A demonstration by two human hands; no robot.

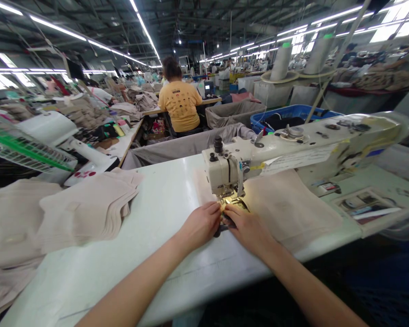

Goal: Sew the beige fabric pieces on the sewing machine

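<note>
Here — left hand (204,221), right hand (248,227) curled at one sewing machine (221,172), grip unclear — two cones (281,63).

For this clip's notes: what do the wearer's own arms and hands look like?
The left hand and right hand are ungloved. Both forearms are bare to the picture's edge: no sleeves, watch, bracelet or cables show. No rings can be made out, though some fingers are partly hidden.

The tabletop (157,200) gives passage between sewing machine (276,147) and fabric stack (85,209).
</note>
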